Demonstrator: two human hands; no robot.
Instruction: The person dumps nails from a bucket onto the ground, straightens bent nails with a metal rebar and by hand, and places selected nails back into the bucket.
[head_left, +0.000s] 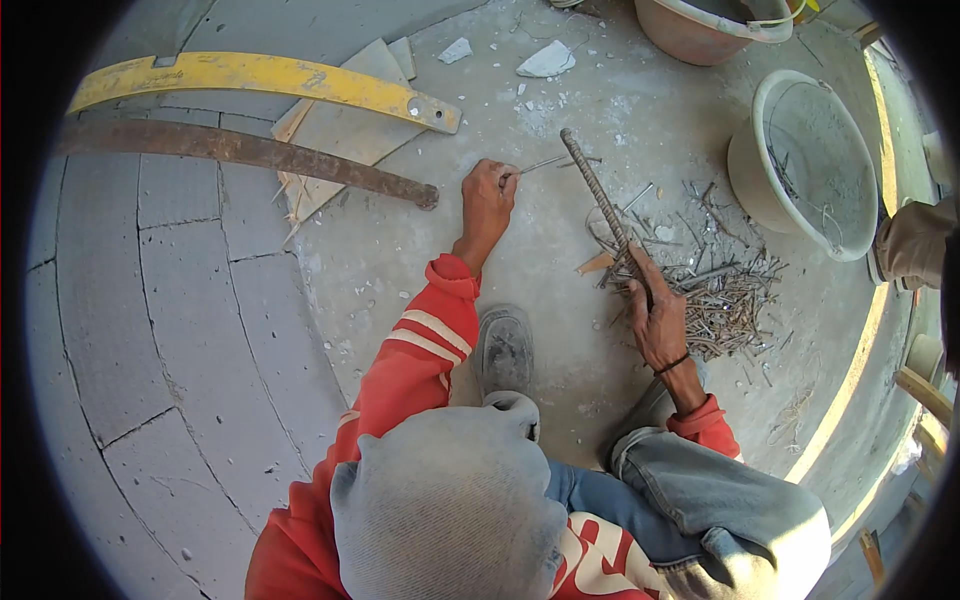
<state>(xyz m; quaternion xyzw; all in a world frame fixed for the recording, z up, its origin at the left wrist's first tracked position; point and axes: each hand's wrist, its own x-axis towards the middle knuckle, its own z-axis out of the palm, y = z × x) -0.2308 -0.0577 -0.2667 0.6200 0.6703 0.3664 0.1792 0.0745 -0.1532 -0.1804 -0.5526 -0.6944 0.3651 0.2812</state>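
My left hand (488, 205) is closed on a thin nail (540, 164), whose far end points right over the concrete floor. In my right hand (660, 318) is a ribbed steel bar (597, 195), gripped near its lower end and slanting up to the left. The bar's upper end is close to the nail's tip; whether they touch is unclear. A heap of nails (725, 310) lies on the floor just right of my right hand, with more scattered above it.
A yellow level (270, 76) and a rusty bar (240, 150) extend from the left above grey blocks (180, 300). A white bucket (755, 165) and a pinkish basin (680, 35) stand at upper right. Another person's shoe (880, 250) is at the right edge.
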